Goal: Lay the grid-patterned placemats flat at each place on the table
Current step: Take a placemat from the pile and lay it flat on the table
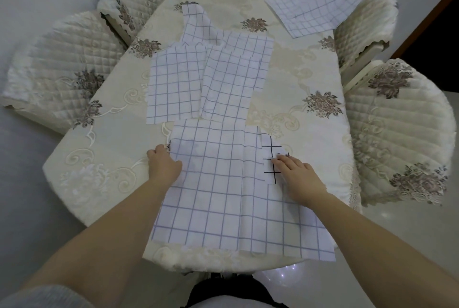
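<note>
1. A round table point(104, 158) under a cream flowered cloth is seen from above, ringed by quilted chairs.
2. The near placemat point(223, 196) is spread at the closest place, with its near edge lying at the table's rim. Its right corner flap point(269, 148) is folded back on itself and shows darker lines.
3. The mat's left edge is held by the left hand point(164, 166): fingers curled, thumb on top, apparently pinching the cloth.
4. The right hand point(298, 173) is laid on the flap, fingers straight and close together.
5. More mats are left in an overlapping heap point(223, 79) mid-table. A far placemat point(320, 9) lies at the far right, one corner past the table's edge.
6. Risks, as judged:
   - A crease may be set if the flap is pressed down rather than turned out.
   - The mat could be dragged askew or off the rim by an uneven pull, or the tablecloth rucked beneath it.
</note>
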The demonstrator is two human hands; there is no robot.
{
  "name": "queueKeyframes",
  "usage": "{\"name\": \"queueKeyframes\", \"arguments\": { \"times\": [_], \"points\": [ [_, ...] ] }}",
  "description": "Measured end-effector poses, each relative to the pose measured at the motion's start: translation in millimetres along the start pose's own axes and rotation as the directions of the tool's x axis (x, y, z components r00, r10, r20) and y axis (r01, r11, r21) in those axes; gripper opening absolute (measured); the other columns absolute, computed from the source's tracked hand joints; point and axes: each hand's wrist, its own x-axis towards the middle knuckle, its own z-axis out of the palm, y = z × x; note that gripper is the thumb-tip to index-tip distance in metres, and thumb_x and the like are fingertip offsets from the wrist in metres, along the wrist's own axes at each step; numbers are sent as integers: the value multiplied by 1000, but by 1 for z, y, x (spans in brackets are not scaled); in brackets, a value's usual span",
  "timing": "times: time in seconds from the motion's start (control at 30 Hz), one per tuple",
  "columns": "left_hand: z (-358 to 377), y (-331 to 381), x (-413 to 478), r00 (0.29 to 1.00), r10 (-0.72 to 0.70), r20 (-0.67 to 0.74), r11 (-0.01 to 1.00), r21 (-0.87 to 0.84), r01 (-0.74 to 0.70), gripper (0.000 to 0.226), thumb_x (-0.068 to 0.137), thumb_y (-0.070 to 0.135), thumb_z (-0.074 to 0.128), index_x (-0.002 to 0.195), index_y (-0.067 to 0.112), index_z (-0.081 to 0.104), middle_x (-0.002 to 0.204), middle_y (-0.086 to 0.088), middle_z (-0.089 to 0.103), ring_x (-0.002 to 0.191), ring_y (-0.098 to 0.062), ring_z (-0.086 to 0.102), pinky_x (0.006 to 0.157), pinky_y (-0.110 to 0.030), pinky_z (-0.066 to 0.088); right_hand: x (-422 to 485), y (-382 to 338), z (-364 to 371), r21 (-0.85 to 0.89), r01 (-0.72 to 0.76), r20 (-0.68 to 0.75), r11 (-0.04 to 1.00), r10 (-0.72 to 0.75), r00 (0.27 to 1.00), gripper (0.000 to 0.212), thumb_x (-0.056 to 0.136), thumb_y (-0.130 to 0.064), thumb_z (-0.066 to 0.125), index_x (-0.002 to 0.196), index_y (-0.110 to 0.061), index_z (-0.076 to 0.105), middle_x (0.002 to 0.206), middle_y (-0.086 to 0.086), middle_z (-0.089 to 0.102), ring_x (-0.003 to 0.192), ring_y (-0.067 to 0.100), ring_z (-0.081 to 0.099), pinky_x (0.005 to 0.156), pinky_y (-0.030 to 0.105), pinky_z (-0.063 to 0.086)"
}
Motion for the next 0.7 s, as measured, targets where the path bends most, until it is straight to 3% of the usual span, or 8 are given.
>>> {"name": "queueKeyframes", "arguments": {
  "times": [0.1,0.17,0.27,0.37,0.53,0.63,0.7],
  "points": [
    [-6,-3,6,1000,-11,22,992,-126,14,41,81,11,68,115,-5,51,102,-16,55,97,-33,57,69,-30,44,5,3,3,-7,-18,-72,1000,17,997,75,84,1,47,150,-24,21,154,-3,28,140,21,30,103,34,31],
    [-10,-3,9,999,14,45,988,-154,-7,24,82,15,68,97,-2,60,82,-9,59,84,-29,60,55,-27,38,10,8,3,63,-48,-158,997,57,986,62,85,0,50,144,-18,37,141,3,47,126,27,46,94,37,36],
    [-16,2,13,998,11,68,975,-221,5,19,87,21,66,78,5,60,68,-4,55,72,-25,56,53,-25,37,16,17,1,161,-98,-285,982,141,948,44,85,-3,55,128,-12,56,118,9,64,107,34,56,84,41,41],
    [-18,7,24,998,-7,69,955,-295,28,34,88,25,66,107,-3,64,96,-16,65,87,-27,61,73,-30,46,16,27,-9,164,-73,-151,984,98,984,55,82,-15,57,136,-19,47,133,2,53,124,26,45,97,39,36],
    [-16,15,39,996,-17,82,883,-465,54,24,90,19,64,111,9,62,90,-8,58,58,-16,44,53,-21,34,8,37,-13,76,13,142,997,-24,990,90,75,-37,54,153,-22,11,159,-4,13,145,18,14,119,36,12],
    [-15,16,44,991,-62,122,851,-512,116,22,88,20,65,108,11,64,79,-7,59,57,-17,47,54,-21,39,8,38,-5,-25,11,148,1000,-7,989,90,78,-35,51,153,-21,3,161,-4,6,148,17,9,120,39,6],
    [-17,14,47,987,-90,134,816,-558,150,30,85,20,69,111,7,66,93,-11,65,78,-25,62,76,-33,55,11,35,2,-45,4,45,999,-2,999,79,86,-23,52,153,-20,11,159,-2,16,146,18,17,119,38,11]
  ]
}}
